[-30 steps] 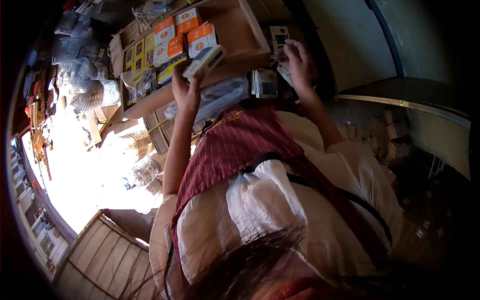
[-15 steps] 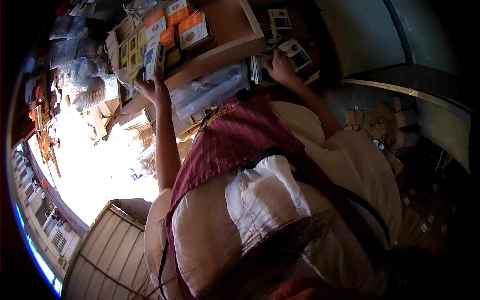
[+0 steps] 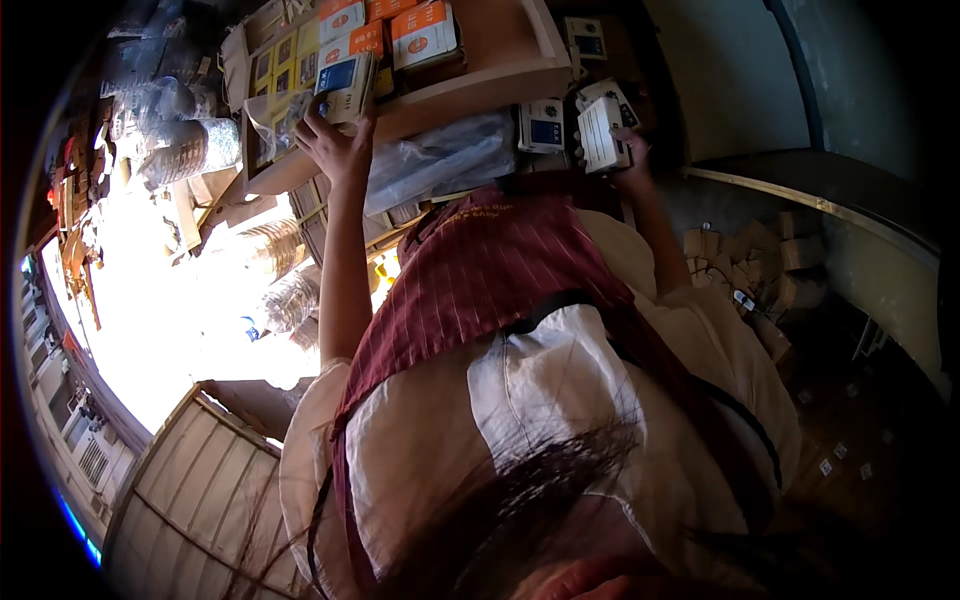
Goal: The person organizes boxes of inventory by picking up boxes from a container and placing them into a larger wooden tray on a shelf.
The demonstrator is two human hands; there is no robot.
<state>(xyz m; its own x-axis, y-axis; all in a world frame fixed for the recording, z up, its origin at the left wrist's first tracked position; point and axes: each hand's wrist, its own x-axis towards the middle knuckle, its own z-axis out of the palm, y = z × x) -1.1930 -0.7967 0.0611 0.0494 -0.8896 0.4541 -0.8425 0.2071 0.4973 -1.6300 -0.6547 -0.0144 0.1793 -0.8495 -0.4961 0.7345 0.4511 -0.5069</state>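
A person in a cream top and a dark red striped apron (image 3: 500,270) is filling most of the head view, with both arms reaching up and away toward a wooden shelf (image 3: 500,75). The shelf is running across the top of the picture, and rows of small boxes are lying on it: orange and white boxes (image 3: 425,30) toward the middle, yellow boxes (image 3: 285,65) further left. Below the shelf's front edge a clear plastic bag (image 3: 450,155) is hanging crumpled, just between the two arms. To the left, stacks of clear plastic cups (image 3: 190,150) are lying on their sides in bright glare.

The left hand (image 3: 335,145) is gripping a blue and white box (image 3: 345,85), fingers wrapped around its lower end, and is holding it up against the shelf's front edge, just beside the yellow boxes and below the orange ones. The right hand (image 3: 630,155) is closing around a white box (image 3: 603,132), holding it upright just right of the shelf's end. Another small white box with a blue panel (image 3: 542,125) is sitting just to the left of that one, near but apart from the hand. Down to the right, a heap of brown cardboard pieces (image 3: 750,265) is lying along a dim wall.
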